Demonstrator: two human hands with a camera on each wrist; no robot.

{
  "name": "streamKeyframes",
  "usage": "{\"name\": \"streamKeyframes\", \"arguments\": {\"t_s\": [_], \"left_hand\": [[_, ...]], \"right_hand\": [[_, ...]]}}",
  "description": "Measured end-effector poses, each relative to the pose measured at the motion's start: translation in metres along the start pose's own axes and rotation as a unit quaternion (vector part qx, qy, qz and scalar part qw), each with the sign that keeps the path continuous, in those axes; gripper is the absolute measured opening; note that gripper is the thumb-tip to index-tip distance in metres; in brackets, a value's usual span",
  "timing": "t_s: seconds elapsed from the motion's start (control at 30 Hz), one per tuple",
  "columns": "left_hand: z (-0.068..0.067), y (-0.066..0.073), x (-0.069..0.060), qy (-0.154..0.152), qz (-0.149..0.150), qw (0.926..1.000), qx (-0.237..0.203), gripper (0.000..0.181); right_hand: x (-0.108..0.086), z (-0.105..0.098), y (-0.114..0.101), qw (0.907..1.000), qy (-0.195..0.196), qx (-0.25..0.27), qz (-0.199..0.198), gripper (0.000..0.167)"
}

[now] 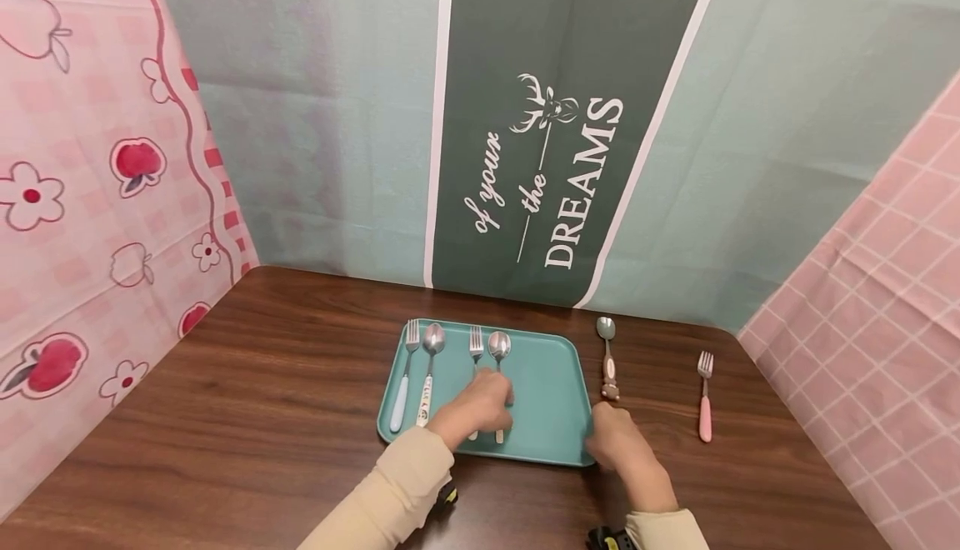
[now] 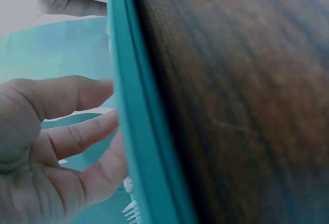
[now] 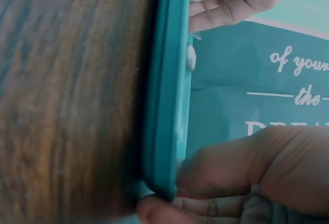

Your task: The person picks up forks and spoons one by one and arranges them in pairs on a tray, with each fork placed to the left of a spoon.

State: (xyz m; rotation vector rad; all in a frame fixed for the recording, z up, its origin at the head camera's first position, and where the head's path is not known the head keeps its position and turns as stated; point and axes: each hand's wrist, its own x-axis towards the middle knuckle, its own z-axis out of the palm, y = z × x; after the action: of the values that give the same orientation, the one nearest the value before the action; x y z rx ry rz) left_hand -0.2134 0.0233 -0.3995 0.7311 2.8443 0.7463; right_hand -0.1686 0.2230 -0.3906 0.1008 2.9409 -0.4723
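A teal tray [image 1: 543, 400] lies on the table with a white-handled fork [image 1: 399, 404], a spoon with a patterned handle [image 1: 425, 396], a second fork [image 1: 476, 342] and a second spoon [image 1: 499, 346]. Over the handles of that second pair reaches my left hand [image 1: 480, 404], bent fingers apart. In the left wrist view, the tray's rim hides its fingertips [image 2: 97, 88]; nothing shows between them. My right hand [image 1: 622, 446] grips the tray's near right corner, the thumb [image 3: 216, 170] at the rim and a finger around the corner.
Right of the tray lies a spoon with a brown bear-shaped handle end [image 1: 609, 371]. Farther right is a pink-handled fork [image 1: 705, 417]. A hanging cloth with white lettering [image 1: 555, 158] stands behind the brown wooden table [image 1: 247, 417]; pink cloths [image 1: 90, 200] flank both sides.
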Motion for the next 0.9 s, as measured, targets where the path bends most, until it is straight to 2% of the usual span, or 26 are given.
{"name": "streamKeyframes", "arguments": {"t_s": [0.07, 0.2, 0.37, 0.5, 0.67, 0.9], "left_hand": [[-0.002, 0.001, -0.002, -0.002, 0.014, 0.9999, 0.007, 0.021], [-0.007, 0.003, -0.007, -0.003, 0.041, 0.9984, 0.040, 0.031], [-0.015, 0.005, -0.014, 0.000, 0.067, 0.9938, 0.089, 0.029], [-0.019, 0.005, -0.018, 0.007, 0.073, 0.9913, 0.110, 0.021], [-0.021, 0.001, -0.020, 0.015, 0.076, 0.9910, 0.110, 0.011], [-0.025, -0.006, -0.025, 0.026, 0.077, 0.9894, 0.120, 0.015]], "right_hand": [[0.000, -0.002, 0.000, 1.0000, 0.007, -0.005, -0.003, 0.005], [-0.001, -0.006, 0.000, 0.9994, 0.018, -0.017, -0.022, 0.017], [-0.001, -0.008, 0.002, 0.9982, 0.010, -0.035, -0.047, 0.020], [0.000, -0.008, 0.004, 0.9978, 0.000, -0.037, -0.056, 0.025], [0.000, -0.010, 0.005, 0.9969, -0.002, -0.038, -0.068, 0.033], [0.000, -0.013, 0.005, 0.9964, 0.000, -0.041, -0.074, 0.035]]}}
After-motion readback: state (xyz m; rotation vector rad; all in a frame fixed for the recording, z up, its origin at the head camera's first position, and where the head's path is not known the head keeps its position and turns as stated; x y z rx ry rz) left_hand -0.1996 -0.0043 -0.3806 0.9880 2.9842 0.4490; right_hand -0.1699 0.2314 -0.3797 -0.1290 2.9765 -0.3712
